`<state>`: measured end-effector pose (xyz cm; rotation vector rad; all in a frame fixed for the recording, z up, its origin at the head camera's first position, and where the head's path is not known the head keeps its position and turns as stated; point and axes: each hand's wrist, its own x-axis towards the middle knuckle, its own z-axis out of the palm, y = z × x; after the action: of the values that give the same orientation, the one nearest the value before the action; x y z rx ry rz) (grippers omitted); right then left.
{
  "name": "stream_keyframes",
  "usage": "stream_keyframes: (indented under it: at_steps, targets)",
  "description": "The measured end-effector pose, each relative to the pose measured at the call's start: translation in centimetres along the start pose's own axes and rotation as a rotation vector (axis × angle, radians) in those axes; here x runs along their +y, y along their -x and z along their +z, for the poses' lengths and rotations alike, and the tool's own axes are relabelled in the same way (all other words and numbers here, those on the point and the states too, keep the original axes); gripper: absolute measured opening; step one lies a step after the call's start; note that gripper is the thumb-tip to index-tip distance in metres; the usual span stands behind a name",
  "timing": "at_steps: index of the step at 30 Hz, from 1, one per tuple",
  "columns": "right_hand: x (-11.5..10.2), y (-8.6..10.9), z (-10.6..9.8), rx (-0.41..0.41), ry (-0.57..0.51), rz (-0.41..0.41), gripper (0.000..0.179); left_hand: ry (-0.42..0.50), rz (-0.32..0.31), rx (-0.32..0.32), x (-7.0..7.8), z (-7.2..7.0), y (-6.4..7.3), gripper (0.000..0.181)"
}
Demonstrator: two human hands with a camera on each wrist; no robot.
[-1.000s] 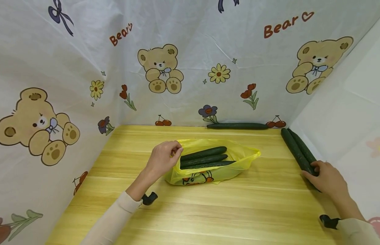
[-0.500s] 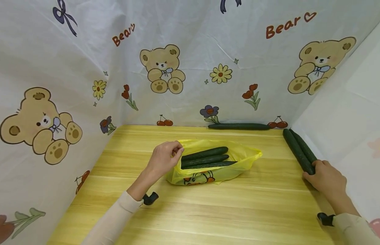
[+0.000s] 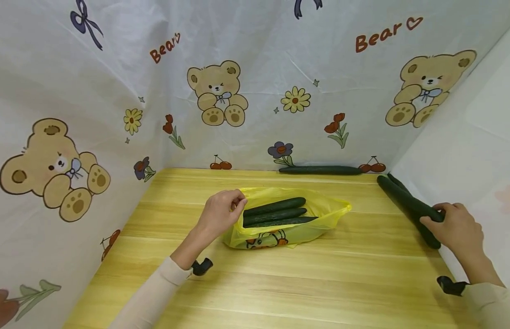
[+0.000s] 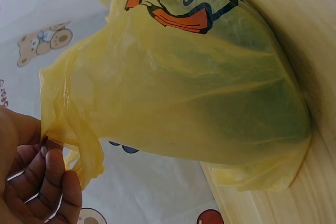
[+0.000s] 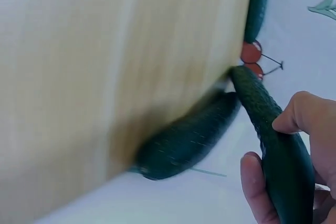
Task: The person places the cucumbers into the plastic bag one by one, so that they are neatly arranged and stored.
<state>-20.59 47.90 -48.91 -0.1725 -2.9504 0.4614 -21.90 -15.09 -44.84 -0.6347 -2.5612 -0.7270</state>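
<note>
Head camera: a bear-printed cloth (image 3: 259,45) backs a wooden bench (image 3: 321,283), where a yellow bag (image 3: 310,235) lies with its mouth gaping, three cucumbers (image 3: 275,213) side by side inside. A back cucumber (image 3: 321,170) runs along the far edge; at the right, the held cucumber (image 3: 407,197) slants across a lower cucumber (image 3: 429,236), its near end raised. Whether its far tip touches the bench is hard to tell.

The right hand (image 3: 460,228) grips that near end, thumb and fingers (image 5: 257,184) wrapped round it. The left hand (image 3: 222,208) pinches the bag's rim, its other fingers (image 4: 55,169) loosely curled.

For a good lift, I would grip snugly without squeezing, shift nearer the middle for balance, and clear the far tip before swinging sideways. Light upward tension on the rim should help hold the mouth wide.
</note>
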Motion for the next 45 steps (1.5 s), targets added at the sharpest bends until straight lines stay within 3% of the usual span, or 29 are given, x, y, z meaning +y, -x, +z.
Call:
stream_keyframes:
  at_steps: [7,17,33,45]
  targets:
    - [-0.8,-0.4,-1.0,0.03,0.0,0.062,0.065,0.001,-0.002,-0.004,-0.2,0.2,0.0,0.013]
    - [-0.4,-0.7,-1.6,0.0,0.006,0.124,0.068,0.005,0.009,-0.003,-0.2,0.3,0.0,0.012]
    - [-3.3,-0.7,-2.7,0.124,0.029,0.004,0.061,0.008,0.005,-0.004,-0.4,0.2,0.1,0.011]
    - [-6.2,0.6,-4.8,0.188,0.011,-0.154,0.057,0.01,0.012,-0.004,-0.5,0.1,-0.1,0.012]
